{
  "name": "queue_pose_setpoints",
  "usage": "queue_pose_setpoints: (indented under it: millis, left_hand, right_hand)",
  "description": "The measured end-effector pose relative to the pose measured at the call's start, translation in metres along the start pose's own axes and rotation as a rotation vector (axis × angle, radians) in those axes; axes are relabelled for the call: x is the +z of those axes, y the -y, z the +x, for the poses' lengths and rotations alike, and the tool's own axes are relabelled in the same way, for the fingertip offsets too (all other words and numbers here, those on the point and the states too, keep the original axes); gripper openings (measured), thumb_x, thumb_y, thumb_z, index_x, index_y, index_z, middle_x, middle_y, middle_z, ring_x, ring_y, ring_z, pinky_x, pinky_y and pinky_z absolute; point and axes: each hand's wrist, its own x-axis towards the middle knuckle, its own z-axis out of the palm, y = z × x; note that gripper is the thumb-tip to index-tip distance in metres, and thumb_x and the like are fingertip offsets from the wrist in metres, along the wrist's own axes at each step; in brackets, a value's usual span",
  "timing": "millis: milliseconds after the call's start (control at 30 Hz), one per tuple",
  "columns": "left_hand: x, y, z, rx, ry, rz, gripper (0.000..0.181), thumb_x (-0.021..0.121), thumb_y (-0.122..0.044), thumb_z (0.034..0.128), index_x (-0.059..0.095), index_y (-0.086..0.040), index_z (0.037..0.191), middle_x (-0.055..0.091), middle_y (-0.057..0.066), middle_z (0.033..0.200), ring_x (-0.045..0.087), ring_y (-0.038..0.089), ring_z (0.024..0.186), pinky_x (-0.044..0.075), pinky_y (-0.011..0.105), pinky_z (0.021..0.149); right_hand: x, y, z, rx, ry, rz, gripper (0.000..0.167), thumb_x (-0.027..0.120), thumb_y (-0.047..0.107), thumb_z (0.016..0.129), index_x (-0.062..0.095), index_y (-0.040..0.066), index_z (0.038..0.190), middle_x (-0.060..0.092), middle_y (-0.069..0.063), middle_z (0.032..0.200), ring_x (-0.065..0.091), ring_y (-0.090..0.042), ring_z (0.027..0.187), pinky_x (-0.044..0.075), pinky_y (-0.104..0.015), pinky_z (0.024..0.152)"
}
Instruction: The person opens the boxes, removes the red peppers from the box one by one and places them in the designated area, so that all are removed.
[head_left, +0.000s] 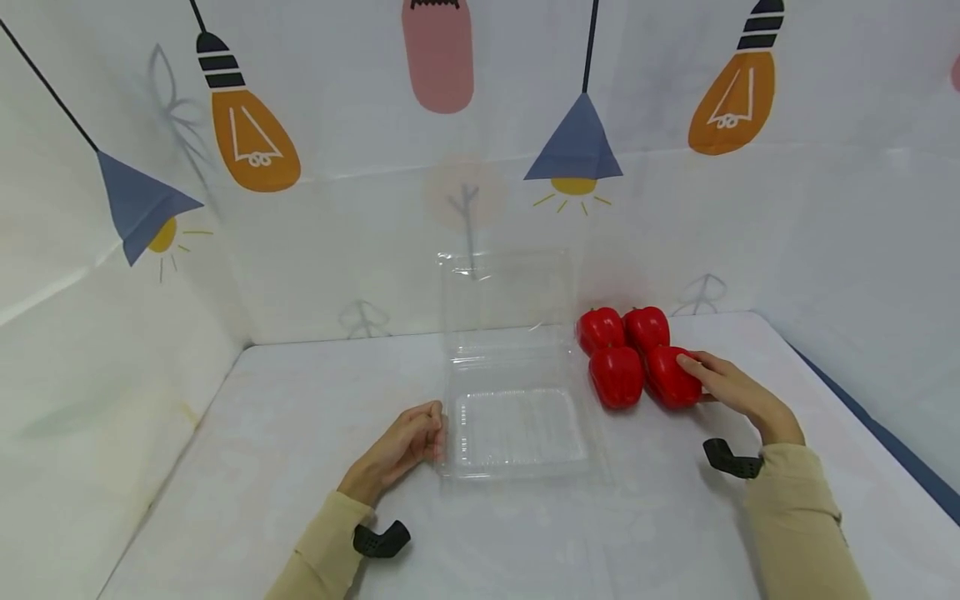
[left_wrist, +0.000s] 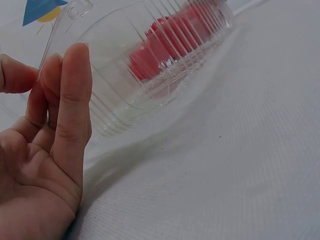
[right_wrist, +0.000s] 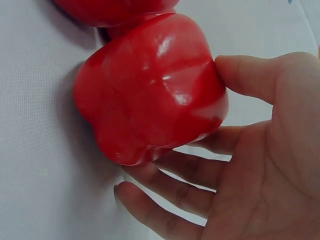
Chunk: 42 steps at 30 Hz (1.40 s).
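Note:
My left hand (head_left: 405, 442) pinches the left edge of a clear plastic clamshell box (head_left: 521, 433), thumb and fingers on its rim in the left wrist view. The box lies open on the table, its lid (head_left: 506, 300) raised at the back. To the right of it, my right hand (head_left: 727, 387) grips a glossy red bell pepper (head_left: 670, 379). In the right wrist view, the thumb presses one side of this pepper (right_wrist: 155, 90) and the fingers reach under the other. Three more red bell peppers (head_left: 617, 377) cluster against it, two of them (head_left: 600, 328) behind.
A white cloth covers the table (head_left: 315, 392). Behind it hangs a pale curtain (head_left: 337, 233) printed with lamps and bulbs. Black wrist cameras (head_left: 381, 540) sit on both forearms. The table's right edge (head_left: 855, 400) runs beyond the right hand.

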Motion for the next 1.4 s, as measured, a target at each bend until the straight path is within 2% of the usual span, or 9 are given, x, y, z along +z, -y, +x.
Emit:
queue_pose_setpoints:
  millis: [400, 600, 767, 867, 1000, 1100, 1200, 1267, 1400]
  left_hand:
    - [0.004, -0.001, -0.004, -0.009, -0.023, -0.011, 0.018, 0.038, -0.007, 0.0942, 0.046, -0.012, 0.079, 0.056, -0.006, 0.072, 0.053, 0.006, 0.062, 0.054, 0.02, 0.059]
    - [0.005, 0.001, -0.004, -0.002, -0.003, -0.01, 0.02, 0.038, -0.005, 0.0956, 0.049, -0.012, 0.08, 0.059, -0.006, 0.073, 0.057, 0.006, 0.062, 0.055, 0.02, 0.059]
    - [0.005, 0.002, -0.006, 0.009, 0.017, -0.002, 0.019, 0.039, -0.005, 0.0955, 0.05, -0.013, 0.082, 0.06, -0.006, 0.074, 0.058, 0.007, 0.063, 0.055, 0.02, 0.059]
    - [0.006, 0.001, -0.007, 0.002, 0.012, 0.006, 0.018, 0.04, -0.006, 0.0955, 0.05, -0.014, 0.082, 0.06, -0.007, 0.073, 0.057, 0.006, 0.063, 0.055, 0.02, 0.059]
    - [0.008, 0.001, -0.009, 0.011, 0.015, 0.015, 0.018, 0.04, -0.006, 0.0953, 0.049, -0.014, 0.082, 0.059, -0.007, 0.072, 0.056, 0.005, 0.063, 0.054, 0.019, 0.059]
    - [0.009, 0.002, -0.011, 0.013, 0.018, 0.01, 0.017, 0.04, -0.005, 0.0945, 0.049, -0.012, 0.082, 0.059, -0.006, 0.072, 0.058, 0.007, 0.062, 0.054, 0.019, 0.059]
    - [0.012, 0.002, -0.016, -0.003, 0.022, -0.005, 0.016, 0.04, -0.005, 0.0945, 0.049, -0.012, 0.083, 0.06, -0.006, 0.073, 0.06, 0.009, 0.062, 0.054, 0.021, 0.06]
    - [0.014, 0.002, -0.02, -0.019, 0.03, -0.017, 0.017, 0.039, -0.005, 0.0953, 0.049, -0.012, 0.083, 0.06, -0.005, 0.074, 0.061, 0.009, 0.062, 0.055, 0.022, 0.06]
    - [0.02, 0.002, -0.027, -0.05, 0.054, -0.028, 0.02, 0.037, -0.005, 0.0975, 0.051, -0.014, 0.086, 0.061, -0.006, 0.078, 0.062, 0.008, 0.066, 0.056, 0.022, 0.062]
  right_hand:
    - [0.0, 0.002, -0.002, 0.017, 0.022, 0.008, 0.088, 0.029, 0.059, 0.096, 0.008, -0.01, 0.146, 0.026, -0.035, 0.143, 0.035, -0.048, 0.123, 0.046, -0.055, 0.096]
    - [-0.001, -0.002, -0.003, 0.049, 0.046, 0.032, 0.09, 0.028, 0.061, 0.095, 0.006, -0.01, 0.146, 0.026, -0.035, 0.142, 0.036, -0.048, 0.122, 0.046, -0.055, 0.095]
    - [-0.001, -0.004, -0.004, 0.085, 0.059, 0.044, 0.093, 0.027, 0.064, 0.094, 0.004, -0.008, 0.147, 0.023, -0.035, 0.144, 0.033, -0.049, 0.124, 0.043, -0.06, 0.095]
    - [-0.001, -0.004, -0.005, 0.079, 0.049, 0.048, 0.092, 0.024, 0.064, 0.094, 0.003, -0.007, 0.147, 0.02, -0.035, 0.145, 0.03, -0.05, 0.126, 0.04, -0.063, 0.097]
    - [-0.004, -0.001, -0.006, 0.02, -0.047, 0.036, 0.087, 0.017, 0.06, 0.096, 0.002, -0.009, 0.147, 0.014, -0.038, 0.147, 0.027, -0.054, 0.128, 0.034, -0.066, 0.101]
    - [-0.008, 0.001, -0.007, -0.033, -0.184, 0.012, 0.08, 0.015, 0.055, 0.099, 0.004, -0.009, 0.147, 0.013, -0.039, 0.147, 0.022, -0.056, 0.13, 0.027, -0.07, 0.102]
    - [-0.008, 0.006, -0.009, -0.105, -0.324, -0.015, 0.072, 0.021, 0.049, 0.1, 0.012, -0.005, 0.148, 0.017, -0.037, 0.147, 0.02, -0.055, 0.131, 0.025, -0.072, 0.1]
    - [-0.005, 0.013, -0.011, -0.181, -0.393, -0.027, 0.066, 0.028, 0.044, 0.101, 0.02, -0.002, 0.147, 0.022, -0.035, 0.145, 0.022, -0.054, 0.131, 0.026, -0.072, 0.1]
    - [0.001, 0.03, -0.016, -0.269, -0.417, -0.038, 0.06, 0.04, 0.041, 0.099, 0.026, 0.006, 0.147, 0.025, -0.03, 0.147, 0.024, -0.051, 0.131, 0.028, -0.073, 0.099]
